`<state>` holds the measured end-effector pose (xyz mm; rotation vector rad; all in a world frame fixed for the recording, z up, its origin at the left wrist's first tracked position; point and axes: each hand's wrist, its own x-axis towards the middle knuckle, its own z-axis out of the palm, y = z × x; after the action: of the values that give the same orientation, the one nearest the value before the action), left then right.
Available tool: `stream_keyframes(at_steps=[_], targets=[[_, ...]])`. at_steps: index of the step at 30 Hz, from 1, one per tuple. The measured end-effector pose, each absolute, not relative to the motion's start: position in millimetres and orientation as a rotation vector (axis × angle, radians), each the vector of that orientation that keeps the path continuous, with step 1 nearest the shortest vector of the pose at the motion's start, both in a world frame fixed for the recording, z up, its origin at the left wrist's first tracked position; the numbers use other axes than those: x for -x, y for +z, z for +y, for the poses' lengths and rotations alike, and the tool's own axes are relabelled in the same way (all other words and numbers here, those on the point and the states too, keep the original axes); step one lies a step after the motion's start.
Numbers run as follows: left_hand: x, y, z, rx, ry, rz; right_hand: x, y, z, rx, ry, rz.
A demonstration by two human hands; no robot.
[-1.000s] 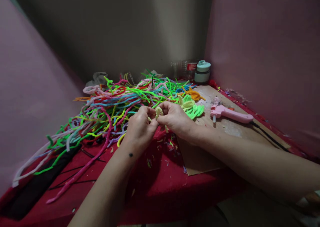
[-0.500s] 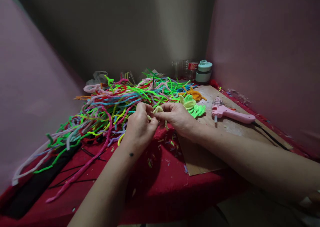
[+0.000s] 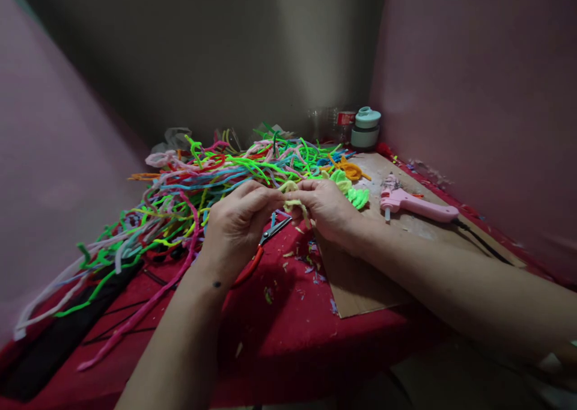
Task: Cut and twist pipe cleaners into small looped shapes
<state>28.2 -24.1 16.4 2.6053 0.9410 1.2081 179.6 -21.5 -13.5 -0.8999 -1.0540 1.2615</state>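
A pale yellow pipe cleaner point(image 3: 296, 204), bent into a loop with a loose end hanging down, is between my hands. My right hand point(image 3: 332, 211) pinches it between thumb and fingers. From the other side, my left hand point(image 3: 238, 220) is closed on it at the fingertips, which partly hide the grip. Beneath the left hand lie scissors point(image 3: 276, 230) with red handles, their blades pointing away to the right. Just beyond my right hand rest green and yellow looped petals point(image 3: 359, 198) made of pipe cleaner.
A tangled heap of coloured pipe cleaners point(image 3: 211, 169) spreads over the red cloth point(image 3: 270, 350). On the right, a pink glue gun point(image 3: 419, 208) with a black cord lies on a cardboard sheet point(image 3: 360, 296). A mint-green container point(image 3: 366, 127) and a clear bottle point(image 3: 345, 121) stand behind.
My left hand has shifted a little left and turned, and the scissors beneath it have come into sight. The pale yellow pipe cleaner shows more of its loop and hanging end.
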Motion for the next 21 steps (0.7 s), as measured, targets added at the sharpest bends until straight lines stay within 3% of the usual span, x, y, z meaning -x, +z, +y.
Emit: stream_keyframes(at_steps=[21], targets=[[-29,6,-26,-3.222,0.705,1.199,-182,-16,-23,1.124,1.178,-1.169]])
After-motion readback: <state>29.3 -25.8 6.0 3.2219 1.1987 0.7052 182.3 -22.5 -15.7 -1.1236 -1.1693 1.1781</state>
